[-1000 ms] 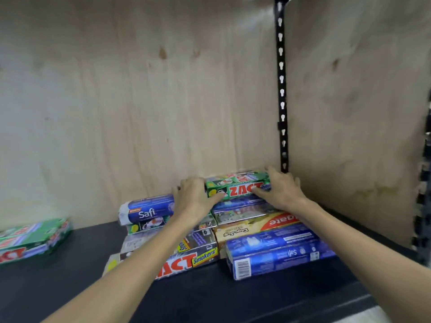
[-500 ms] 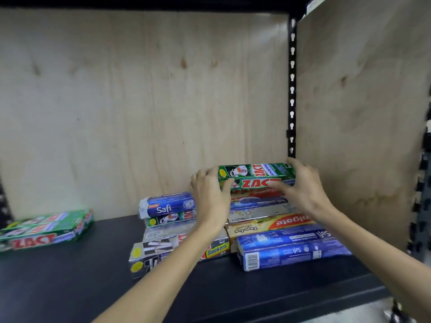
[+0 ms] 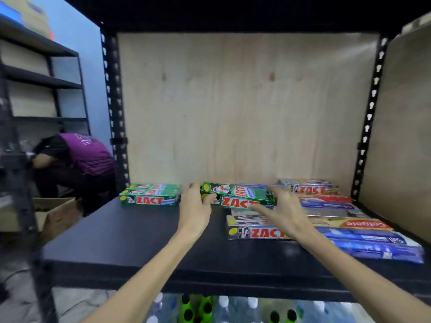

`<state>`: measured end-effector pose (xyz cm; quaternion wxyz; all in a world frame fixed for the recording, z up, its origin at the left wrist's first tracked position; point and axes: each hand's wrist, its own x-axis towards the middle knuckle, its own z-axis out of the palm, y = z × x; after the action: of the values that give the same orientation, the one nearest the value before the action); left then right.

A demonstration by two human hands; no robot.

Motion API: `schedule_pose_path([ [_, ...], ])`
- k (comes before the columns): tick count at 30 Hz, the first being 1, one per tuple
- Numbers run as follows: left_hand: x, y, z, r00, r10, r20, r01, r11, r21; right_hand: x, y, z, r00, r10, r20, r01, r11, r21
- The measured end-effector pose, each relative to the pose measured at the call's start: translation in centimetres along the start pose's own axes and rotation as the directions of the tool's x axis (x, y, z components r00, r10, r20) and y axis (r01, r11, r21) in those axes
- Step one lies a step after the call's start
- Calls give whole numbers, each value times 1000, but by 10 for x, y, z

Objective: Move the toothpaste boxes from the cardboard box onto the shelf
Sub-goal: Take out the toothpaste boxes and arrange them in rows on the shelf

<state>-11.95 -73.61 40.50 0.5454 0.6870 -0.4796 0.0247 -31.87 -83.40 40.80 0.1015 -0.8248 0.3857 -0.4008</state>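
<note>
Fingers (image 3: 272, 194) of both hands curled round the ends of a green Zact box (image 3: 235, 194), left hand (image 3: 194, 206), right hand (image 3: 283, 209), above the black shelf (image 3: 130, 238), beside stacked toothpaste boxes (image 3: 338, 220).

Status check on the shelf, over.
Both hands, left and right, grip green Zact box. Held above shelf, left of mixed stack. Nothing blocking.

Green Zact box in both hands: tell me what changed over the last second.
Both hands, left hand and right hand, lifted the green Zact box off the mixed stack and carried it leftward, toward the two green Zact boxes. The grip on both ends is unchanged, and the stack stayed put.
</note>
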Motion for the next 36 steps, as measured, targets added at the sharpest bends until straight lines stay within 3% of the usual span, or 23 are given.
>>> schedule_pose_path([
  [7,18,-94,-96,994,-108,-35,112,984,137,16,-73,97,979,-171,111,179,982,-61],
  [12,31,-151,-132,971,-237,-28,238,955,175,31,-109,162,964,-162,212,181,981,-72],
  [16,48,-178,-144,960,-281,-14,278,939,203,42,-118,199,965,-137,224,129,990,50],
  [24,82,-201,-151,916,-400,-39,401,907,128,58,-121,229,970,-123,210,79,975,208],
  [30,91,-213,-153,929,-369,38,362,924,123,62,-119,229,966,-158,207,104,963,247],
  [36,87,-216,-153,941,-338,22,333,934,128,63,-116,235,962,-178,207,130,966,224],
])
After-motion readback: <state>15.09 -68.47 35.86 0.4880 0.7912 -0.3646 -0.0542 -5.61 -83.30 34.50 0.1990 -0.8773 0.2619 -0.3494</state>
